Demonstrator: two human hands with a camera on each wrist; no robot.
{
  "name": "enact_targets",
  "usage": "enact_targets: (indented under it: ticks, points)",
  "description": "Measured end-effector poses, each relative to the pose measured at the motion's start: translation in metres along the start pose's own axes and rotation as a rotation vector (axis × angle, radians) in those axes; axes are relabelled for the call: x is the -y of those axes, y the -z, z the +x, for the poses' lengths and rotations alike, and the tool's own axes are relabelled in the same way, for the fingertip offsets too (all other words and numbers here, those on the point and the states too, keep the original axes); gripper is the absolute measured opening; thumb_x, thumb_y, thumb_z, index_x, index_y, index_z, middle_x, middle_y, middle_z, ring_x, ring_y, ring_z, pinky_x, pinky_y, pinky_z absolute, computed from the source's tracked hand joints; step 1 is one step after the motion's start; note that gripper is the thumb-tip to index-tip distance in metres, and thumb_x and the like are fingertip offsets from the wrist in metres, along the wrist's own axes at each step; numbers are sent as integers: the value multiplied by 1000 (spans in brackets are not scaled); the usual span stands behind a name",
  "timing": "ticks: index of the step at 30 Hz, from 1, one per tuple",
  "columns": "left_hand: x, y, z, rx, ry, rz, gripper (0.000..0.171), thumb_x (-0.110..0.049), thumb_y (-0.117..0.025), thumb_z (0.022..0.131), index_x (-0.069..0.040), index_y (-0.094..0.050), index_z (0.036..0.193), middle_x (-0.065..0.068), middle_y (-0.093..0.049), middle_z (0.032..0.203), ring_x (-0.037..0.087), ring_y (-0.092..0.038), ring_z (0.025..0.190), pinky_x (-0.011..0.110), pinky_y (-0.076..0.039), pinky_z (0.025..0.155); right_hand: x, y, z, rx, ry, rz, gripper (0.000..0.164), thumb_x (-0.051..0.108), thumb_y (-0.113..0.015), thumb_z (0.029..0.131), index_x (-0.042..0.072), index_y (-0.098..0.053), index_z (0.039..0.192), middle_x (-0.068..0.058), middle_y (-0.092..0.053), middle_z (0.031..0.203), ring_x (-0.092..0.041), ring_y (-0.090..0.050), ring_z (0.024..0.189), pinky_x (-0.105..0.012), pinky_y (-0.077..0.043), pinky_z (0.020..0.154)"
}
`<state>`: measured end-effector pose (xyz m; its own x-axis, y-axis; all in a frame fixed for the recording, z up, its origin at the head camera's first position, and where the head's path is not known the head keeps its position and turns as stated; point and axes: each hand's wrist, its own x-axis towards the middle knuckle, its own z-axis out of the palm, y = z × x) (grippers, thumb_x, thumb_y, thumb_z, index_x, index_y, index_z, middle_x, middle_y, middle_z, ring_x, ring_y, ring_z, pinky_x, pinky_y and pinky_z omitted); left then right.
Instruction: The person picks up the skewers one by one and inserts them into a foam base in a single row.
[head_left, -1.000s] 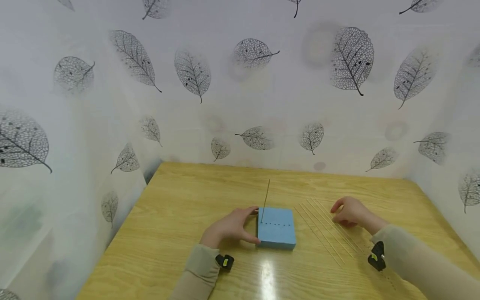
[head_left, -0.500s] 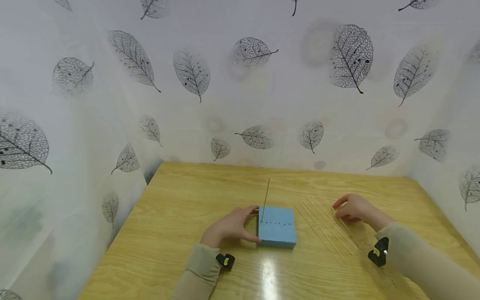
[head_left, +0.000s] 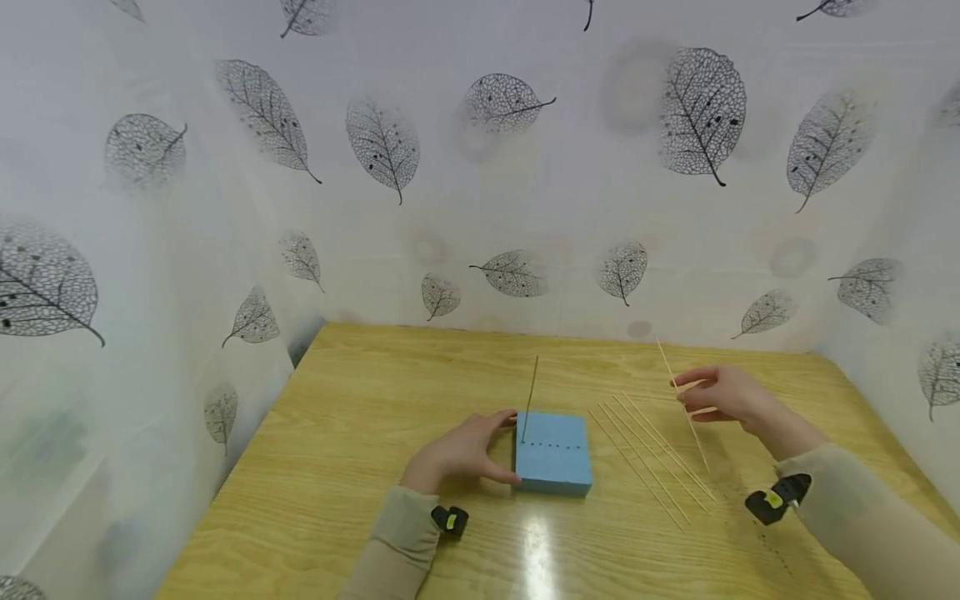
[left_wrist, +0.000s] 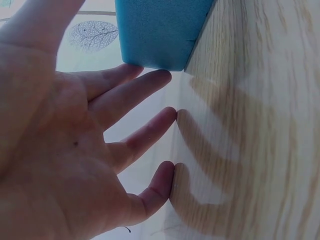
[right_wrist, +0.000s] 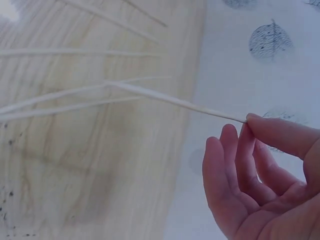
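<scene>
- We see the left hand (head_left: 461, 454) at the left side of a light blue, square, flat foam-like block (head_left: 555, 467); its grip is spread, not wrapped round anything, with the thumb at the near left corner.
- In the left wrist view we find two fingertips touching the block, while the other two fingers rest their tips on the desk.
- The right hand (head_left: 727, 396) has its grip closed on a long, thin, pale wooden stick (head_left: 697, 442), which we see pinched between thumb and finger.
- That held stick slants above the right part of the desk; we cannot tell whether its lower end touches the surface.
- Several more thin, pale sticks (head_left: 660, 452) lie side by side at a slant, between the block and the right hand.
- Along the top of the block we see a row of small dark holes (head_left: 551, 446); a thin brownish stick (head_left: 530, 400) stands, slightly tilted, at the leftmost one.
- All this sits on a yellowish wood-grain desk (head_left: 405, 375), before a white cloth (head_left: 570, 192) printed with dark skeleton leaves.
</scene>
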<state>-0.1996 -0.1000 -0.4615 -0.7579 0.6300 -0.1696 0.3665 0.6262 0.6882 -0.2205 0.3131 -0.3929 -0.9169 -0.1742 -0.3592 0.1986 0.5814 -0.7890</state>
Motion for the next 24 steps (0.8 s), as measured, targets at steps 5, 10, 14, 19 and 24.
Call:
enact_targets:
  ticks: [5,10,14,19,24]
  points:
    - [0,-1,-1,-3,11,2,104,-45,-84,75,-12,-28,156,5,-44,155,30,-35,146,51,-27,122,14,-5,-4,-8,41,80,53,13,-63,97,-15,-45,138,2,-71,95,-11,-69,86,-38,-62,83]
    - [-1,-1,-2,-10,23,1,103,-45,-84,75,-14,-29,156,6,-41,156,31,-35,145,52,-30,120,30,-14,-11,-52,83,193,44,8,-61,97,-12,-49,135,7,-67,94,-8,-69,84,-34,-62,81]
    - [-1,-1,-3,-5,22,3,103,-44,-84,75,-13,-29,156,7,-41,156,31,-34,146,52,-29,120,37,-23,-16,-90,120,278,34,5,-62,96,-7,-57,128,7,-67,91,-9,-70,83,-32,-62,78]
    - [-1,-1,-3,5,23,3,104,-45,-84,75,-13,-28,156,5,-40,157,30,-34,146,51,-28,121,44,-32,-22,-144,195,386,20,2,-63,95,6,-68,114,7,-68,87,-9,-71,81,-30,-62,77]
    - [-1,0,-2,0,18,2,104,-44,-85,75,-12,-27,156,5,-42,156,28,-35,146,49,-28,121,57,-40,-28,-187,282,499,21,2,-67,92,20,-73,102,6,-71,88,-11,-72,81,-29,-61,77]
